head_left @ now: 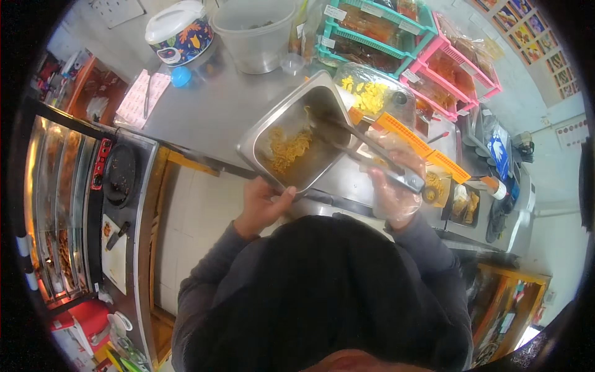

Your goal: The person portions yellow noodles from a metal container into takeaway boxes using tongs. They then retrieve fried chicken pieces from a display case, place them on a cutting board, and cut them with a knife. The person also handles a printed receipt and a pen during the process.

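My left hand (266,207) grips the near corner of a deep stainless steel food pan (316,177), its thumb over the rim. The pan is tilted above the counter edge, and a clump of cooked noodles (288,148) lies in it. My right hand (395,186), in a clear plastic glove, holds a pair of metal tongs (367,139). The tongs' arms reach over the right rim into the pan; their tips are hard to make out against its dark inside. Partly behind my right hand stand orange-edged paper food boxes (404,135).
A clear-covered tray of yellow food pieces (367,95) sits behind the boxes. Teal stacked baskets (367,35) and pink baskets (451,69) stand at the back. Left are a plastic tub (253,42), a patterned food warmer (181,35) and a glass display cabinet (60,204).
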Available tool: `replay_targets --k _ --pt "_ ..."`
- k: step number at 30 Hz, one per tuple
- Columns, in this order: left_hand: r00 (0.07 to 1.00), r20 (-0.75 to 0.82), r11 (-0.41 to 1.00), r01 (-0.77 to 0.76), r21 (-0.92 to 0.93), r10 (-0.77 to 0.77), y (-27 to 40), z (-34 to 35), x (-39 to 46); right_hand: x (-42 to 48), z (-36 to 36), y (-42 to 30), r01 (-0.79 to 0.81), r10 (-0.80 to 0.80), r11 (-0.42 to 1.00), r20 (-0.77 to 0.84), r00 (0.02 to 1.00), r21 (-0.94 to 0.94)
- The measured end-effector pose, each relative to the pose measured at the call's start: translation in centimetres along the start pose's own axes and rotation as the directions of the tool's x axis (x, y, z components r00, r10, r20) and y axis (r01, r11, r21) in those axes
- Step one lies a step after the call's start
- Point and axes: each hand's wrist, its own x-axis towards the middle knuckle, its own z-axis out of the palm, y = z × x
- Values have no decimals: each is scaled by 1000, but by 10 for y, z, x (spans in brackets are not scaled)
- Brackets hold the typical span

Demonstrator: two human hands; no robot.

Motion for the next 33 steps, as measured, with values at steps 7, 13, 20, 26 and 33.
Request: replay_targets --k 7,13,20,26,33 --pt "990 -19 969 -136 207 143 -3 11 5 -14 21 11 -173 158 941 75 985 290" --pt "998 -51 999 -29 -39 27 -1 13 2 -7 7 2 -203 141 884 175 974 422" --pt "999 -2 989 -40 -140 40 10 15 5 19 0 11 -32 -115 953 459 881 302" --pt "993 59 988 -105 110 99 6 5 5 15 -17 7 -231 100 880 313 945 415" --pt "993 117 1000 20 7 -21 18 9 4 6 -25 7 -366 231 852 358 905 375"
